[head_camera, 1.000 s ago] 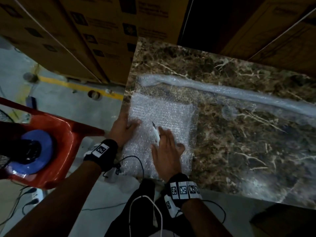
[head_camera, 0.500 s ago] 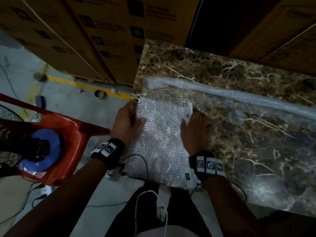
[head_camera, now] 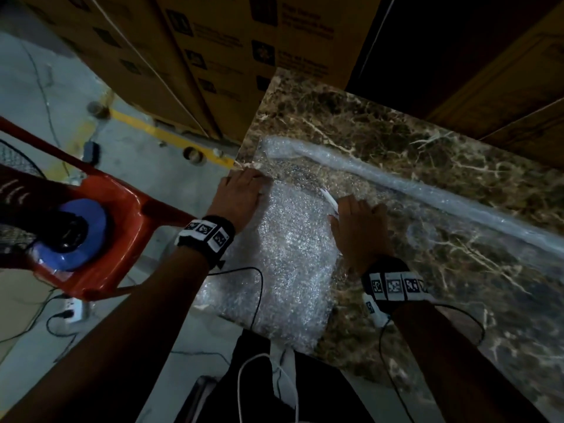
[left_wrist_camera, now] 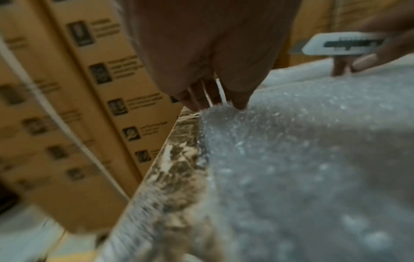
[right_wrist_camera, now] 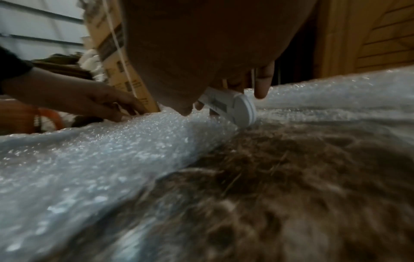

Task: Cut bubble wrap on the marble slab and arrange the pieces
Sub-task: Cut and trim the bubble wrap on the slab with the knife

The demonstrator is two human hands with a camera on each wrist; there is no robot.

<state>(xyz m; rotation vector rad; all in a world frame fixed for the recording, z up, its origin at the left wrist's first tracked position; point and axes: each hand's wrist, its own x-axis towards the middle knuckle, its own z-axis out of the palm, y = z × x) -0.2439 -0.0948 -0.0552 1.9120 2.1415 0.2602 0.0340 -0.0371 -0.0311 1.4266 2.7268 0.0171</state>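
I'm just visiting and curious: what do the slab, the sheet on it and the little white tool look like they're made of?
Slab: seemingly polished stone, brown with pale veins and a faint sheen.
Sheet: clear plastic bubble wrap, its small bubbles glinting.
Tool: apparently a smooth white plastic cutter body; the grey tip looks metallic, though it is blurred. The right hand holds it.

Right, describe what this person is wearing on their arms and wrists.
Both forearms are bare, no sleeves. Each wrist carries a black band: the left wrist band and the right wrist band each show a row of white square tags printed with black patterns. Thin black cables trail from both bands.
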